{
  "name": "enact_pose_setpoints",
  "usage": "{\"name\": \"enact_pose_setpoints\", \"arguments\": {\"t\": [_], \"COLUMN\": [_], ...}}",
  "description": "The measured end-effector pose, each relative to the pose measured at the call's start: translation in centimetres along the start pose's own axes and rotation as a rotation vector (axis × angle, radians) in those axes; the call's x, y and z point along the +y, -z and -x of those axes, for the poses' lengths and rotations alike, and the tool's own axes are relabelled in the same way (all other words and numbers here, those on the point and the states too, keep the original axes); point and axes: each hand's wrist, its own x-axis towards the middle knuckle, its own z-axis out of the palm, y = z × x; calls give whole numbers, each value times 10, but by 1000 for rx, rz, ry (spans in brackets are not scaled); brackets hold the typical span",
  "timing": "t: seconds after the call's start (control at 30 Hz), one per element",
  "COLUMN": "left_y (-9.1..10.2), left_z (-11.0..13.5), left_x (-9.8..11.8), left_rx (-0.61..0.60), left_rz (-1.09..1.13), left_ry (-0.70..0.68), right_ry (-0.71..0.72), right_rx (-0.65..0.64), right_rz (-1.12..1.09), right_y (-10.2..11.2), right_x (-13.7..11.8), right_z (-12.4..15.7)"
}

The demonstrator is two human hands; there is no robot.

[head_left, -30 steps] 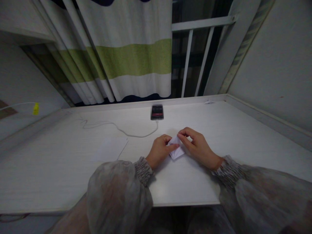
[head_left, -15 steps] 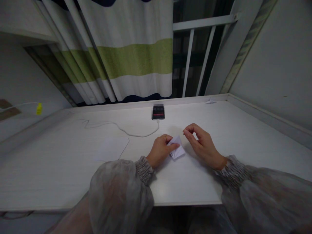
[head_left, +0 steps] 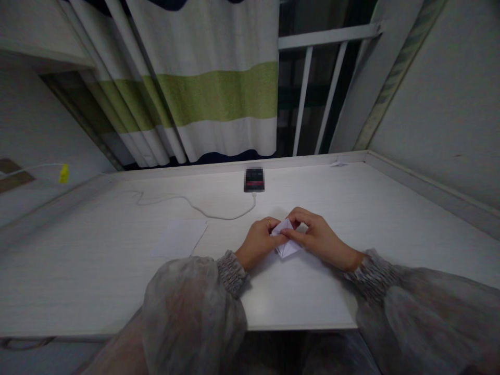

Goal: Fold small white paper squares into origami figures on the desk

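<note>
A small piece of folded white paper (head_left: 288,249) is held just above or against the desk, with creases running toward its lower corner. My left hand (head_left: 258,238) grips its left side, thumb on the front face and fingers behind. On the paper's upper right edge, my right hand (head_left: 314,232) is closed, its thumb pressing near the left thumb and its fingers curled behind. Part of the paper is covered by both thumbs.
Flat white paper sheets (head_left: 179,238) lie left of my hands on the white desk (head_left: 97,271). A dark phone-like device (head_left: 254,179) with a white cable (head_left: 219,216) lies behind. A small white paper piece (head_left: 338,163) rests at the back right, near the wall.
My right hand has moved left and down from beside the folded paper and has taken hold of its right side. My left hand keeps its grip, almost unmoved.
</note>
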Motion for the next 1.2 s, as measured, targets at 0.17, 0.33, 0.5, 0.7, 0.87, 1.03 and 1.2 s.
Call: {"name": "enact_pose_setpoints", "arguments": {"t": [0.17,0.33,0.5,0.7,0.87,1.03,1.2], "left_y": [-1,-2,-3,-5,-6,-6,-5], "left_z": [0,-1,-2,-1,-2,-3,-3], "left_x": [3,5,2,4,5,5,5], "left_rx": [-41,-68,-46,-39,-39,-30,-33], "left_rz": [86,187,170,145,135,122,90], "left_ry": [3,19,50,20,72,72,56], "right_ry": [33,71,29,-56,-43,-41,-51], "right_rx": [-18,-10,56,15,32,48,69], "right_rz": [55,119,185,192,271,324,314], "right_y": [2,2,2,1,0,1,1], "right_x": [-4,-6,-6,-6,-3,-5,-7], "right_z": [1,1,2,1,2,2,1]}}
